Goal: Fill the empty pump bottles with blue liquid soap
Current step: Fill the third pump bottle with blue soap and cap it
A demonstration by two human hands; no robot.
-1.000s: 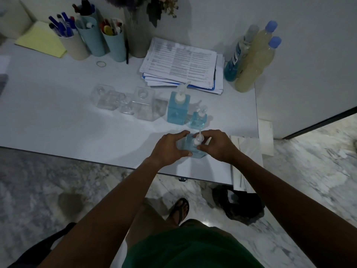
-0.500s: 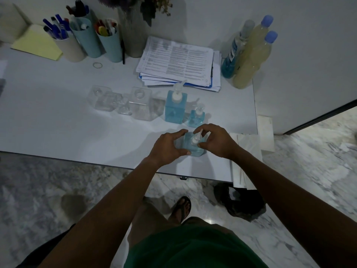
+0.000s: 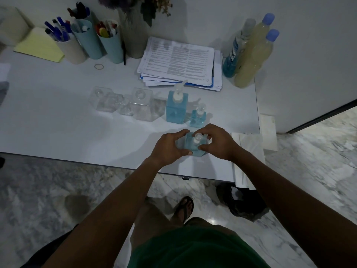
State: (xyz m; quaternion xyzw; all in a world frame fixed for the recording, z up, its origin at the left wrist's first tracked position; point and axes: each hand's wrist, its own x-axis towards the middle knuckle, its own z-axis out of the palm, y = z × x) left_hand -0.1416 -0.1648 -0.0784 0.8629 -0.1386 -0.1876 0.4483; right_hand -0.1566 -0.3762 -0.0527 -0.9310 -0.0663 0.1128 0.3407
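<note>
A small square pump bottle point(image 3: 193, 147) full of blue soap stands near the table's front edge. My left hand point(image 3: 169, 147) grips its body from the left. My right hand point(image 3: 217, 143) pinches its white pump top point(image 3: 197, 138) from the right. Behind it stand a tall filled pump bottle point(image 3: 176, 107) and a small filled one point(image 3: 199, 117). To their left stand clear empty bottles without pumps point(image 3: 142, 106), point(image 3: 103, 100). A blue soap supply bottle point(image 3: 234, 53) stands at the back right, partly hidden by two yellowish bottles.
Two yellowish bottles with blue caps point(image 3: 253, 55) stand at the back right corner. A paper stack point(image 3: 179, 61), pen cups point(image 3: 92, 41), a vase point(image 3: 133, 29) and a yellow pad point(image 3: 38, 45) line the back. The white table point(image 3: 58, 122) ends just right of my right hand.
My right hand's fingers have turned round the pump top; my left hand keeps its grip on the bottle. The view has shifted slightly.
</note>
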